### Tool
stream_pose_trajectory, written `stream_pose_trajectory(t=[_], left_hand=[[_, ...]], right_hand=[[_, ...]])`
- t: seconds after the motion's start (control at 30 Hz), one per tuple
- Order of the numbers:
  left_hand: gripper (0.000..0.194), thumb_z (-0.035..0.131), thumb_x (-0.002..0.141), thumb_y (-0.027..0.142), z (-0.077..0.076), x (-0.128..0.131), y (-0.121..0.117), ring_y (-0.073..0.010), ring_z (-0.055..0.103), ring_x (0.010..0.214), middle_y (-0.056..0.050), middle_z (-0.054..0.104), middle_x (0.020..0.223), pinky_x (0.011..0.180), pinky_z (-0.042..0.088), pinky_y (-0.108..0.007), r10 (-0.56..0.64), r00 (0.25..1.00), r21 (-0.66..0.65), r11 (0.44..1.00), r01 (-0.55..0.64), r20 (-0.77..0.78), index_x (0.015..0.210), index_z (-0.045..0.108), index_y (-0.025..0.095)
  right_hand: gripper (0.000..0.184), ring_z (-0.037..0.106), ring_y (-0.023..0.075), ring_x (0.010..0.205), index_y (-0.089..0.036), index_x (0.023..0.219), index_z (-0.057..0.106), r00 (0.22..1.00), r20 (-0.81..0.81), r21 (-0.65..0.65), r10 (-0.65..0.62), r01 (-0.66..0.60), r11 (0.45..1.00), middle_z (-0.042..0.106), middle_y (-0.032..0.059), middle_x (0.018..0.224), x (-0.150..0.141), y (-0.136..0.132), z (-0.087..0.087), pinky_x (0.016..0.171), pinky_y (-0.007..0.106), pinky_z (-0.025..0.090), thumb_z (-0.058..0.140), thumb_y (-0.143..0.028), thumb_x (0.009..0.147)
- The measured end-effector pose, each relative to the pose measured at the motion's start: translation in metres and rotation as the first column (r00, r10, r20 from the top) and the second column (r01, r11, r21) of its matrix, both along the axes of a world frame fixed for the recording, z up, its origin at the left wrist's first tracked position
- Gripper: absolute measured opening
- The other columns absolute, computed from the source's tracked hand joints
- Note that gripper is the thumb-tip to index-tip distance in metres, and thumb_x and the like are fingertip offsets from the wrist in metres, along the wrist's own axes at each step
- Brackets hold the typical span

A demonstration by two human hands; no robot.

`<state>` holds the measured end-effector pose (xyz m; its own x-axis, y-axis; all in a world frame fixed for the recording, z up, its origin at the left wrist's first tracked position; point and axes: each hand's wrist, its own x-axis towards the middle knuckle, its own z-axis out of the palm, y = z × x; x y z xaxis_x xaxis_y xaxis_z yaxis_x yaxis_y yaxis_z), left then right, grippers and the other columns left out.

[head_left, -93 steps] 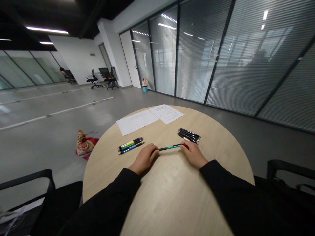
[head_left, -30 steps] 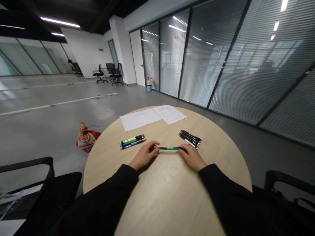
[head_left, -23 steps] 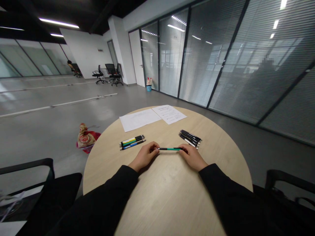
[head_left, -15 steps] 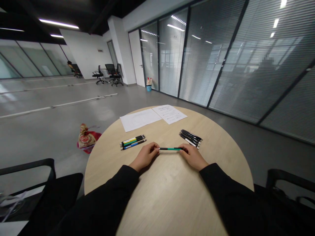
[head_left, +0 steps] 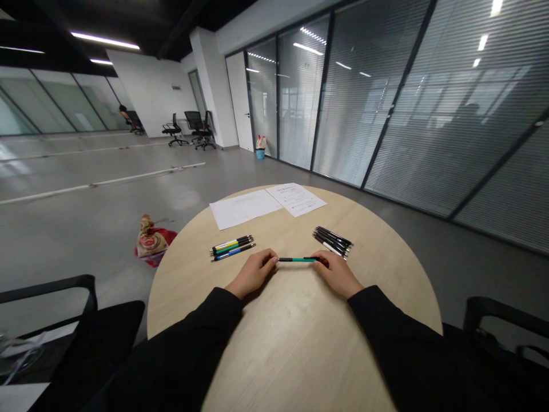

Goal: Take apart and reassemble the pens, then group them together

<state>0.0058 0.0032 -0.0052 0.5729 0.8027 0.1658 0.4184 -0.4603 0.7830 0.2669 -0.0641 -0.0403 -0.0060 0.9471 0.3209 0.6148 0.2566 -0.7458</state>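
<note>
Between my two hands a green and black pen (head_left: pixel 297 260) lies level, a little above or on the tabletop; I cannot tell which. My left hand (head_left: pixel 256 269) is closed on its black end, and my right hand (head_left: pixel 332 271) pinches the green end with the clip. To the left of my left hand lies a group of coloured pens (head_left: pixel 232 247) in yellow, green and blue with black parts. Just beyond my right hand is a pile of black pens (head_left: pixel 333 237), with one white-barrelled pen (head_left: pixel 327 246) among them.
Two sheets of paper (head_left: pixel 244 208) lie at the far side of the round wooden table (head_left: pixel 295 349). Black chairs (head_left: pixel 98 337) flank the table. A red and tan bag (head_left: pixel 154 243) rests on the floor to the left. Glass partitions with blinds stand behind.
The view has shifted very slightly. Both hands and the green and black pen keep their places.
</note>
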Motion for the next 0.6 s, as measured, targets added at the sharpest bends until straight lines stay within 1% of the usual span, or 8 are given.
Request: stream_pose_trajectory(t=[0.13, 0.33, 0.6], left_hand=[[0.032, 0.049, 0.095, 0.043, -0.0001, 0.0001, -0.0002, -0.0172, 0.058, 0.068, -0.002, 0.068, 0.074, 0.068, 0.042, -0.029, 0.000, 1.000, 0.002, 1.000, 0.000, 0.004, 0.079, 0.061, 0.018], [0.034, 0.049, 0.095, 0.044, 0.0017, 0.0001, -0.0013, -0.0175, 0.058, 0.067, -0.002, 0.067, 0.071, 0.068, 0.042, -0.029, 0.033, 0.999, -0.024, 0.999, -0.033, 0.012, 0.077, 0.060, 0.019], [0.039, 0.046, 0.096, 0.049, 0.0009, 0.0000, -0.0005, -0.0178, 0.059, 0.066, -0.002, 0.066, 0.068, 0.067, 0.042, -0.029, 0.064, 0.998, -0.034, 0.997, -0.063, 0.026, 0.074, 0.058, 0.019]], right_hand=[[0.019, 0.061, 0.0198, 0.081, -0.018, 0.099, 0.072, 1.000, 0.004, 0.024, -0.014, 0.014, 1.000, 0.071, 0.0054, 0.090, 0.0012, 0.0016, -0.0016, 0.076, 0.032, 0.047, 0.057, -0.020, 0.088], [0.023, 0.063, 0.0216, 0.089, -0.017, 0.104, 0.072, 0.998, -0.024, 0.054, -0.060, 0.061, 0.997, 0.072, 0.0080, 0.100, 0.0038, 0.0039, -0.0071, 0.083, 0.035, 0.048, 0.054, -0.022, 0.089], [0.022, 0.064, 0.0214, 0.084, -0.018, 0.098, 0.072, 0.994, -0.040, 0.076, -0.097, 0.100, 0.992, 0.073, 0.0068, 0.093, 0.0049, 0.0037, -0.0067, 0.080, 0.033, 0.049, 0.053, -0.027, 0.091]])
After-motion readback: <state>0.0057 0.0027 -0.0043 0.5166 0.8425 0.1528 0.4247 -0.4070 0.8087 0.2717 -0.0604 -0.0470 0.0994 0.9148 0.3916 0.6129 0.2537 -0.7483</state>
